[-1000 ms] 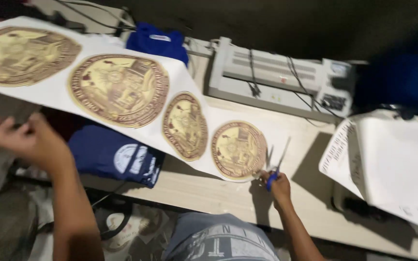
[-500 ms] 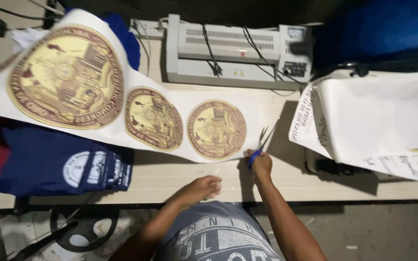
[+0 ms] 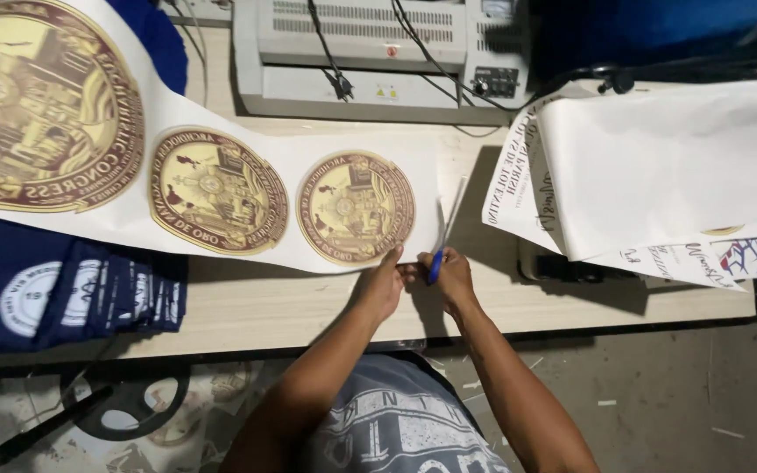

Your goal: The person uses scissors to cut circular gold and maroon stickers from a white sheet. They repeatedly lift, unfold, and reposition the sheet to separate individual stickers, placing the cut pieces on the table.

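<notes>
A long white printed sheet [image 3: 295,158] lies across the wooden table [image 3: 308,302], carrying three round gold-and-maroon emblems. The smallest emblem [image 3: 356,208] is nearest my hands. My left hand [image 3: 381,285] pinches the sheet's lower right corner. My right hand [image 3: 454,276] grips blue-handled scissors [image 3: 442,236], their blades open and pointing up along the sheet's right edge.
A grey laminator [image 3: 378,52] with black cables stands at the back of the table. Folded dark blue shirts [image 3: 54,289] lie at the left. Curled white printed sheets [image 3: 659,166] cover the right side. A chair base [image 3: 124,398] is under the table on a littered floor.
The view has moved in closer. My left hand came from the far left to the sheet's lower corner beside the scissors. My right hand stayed on the scissors.
</notes>
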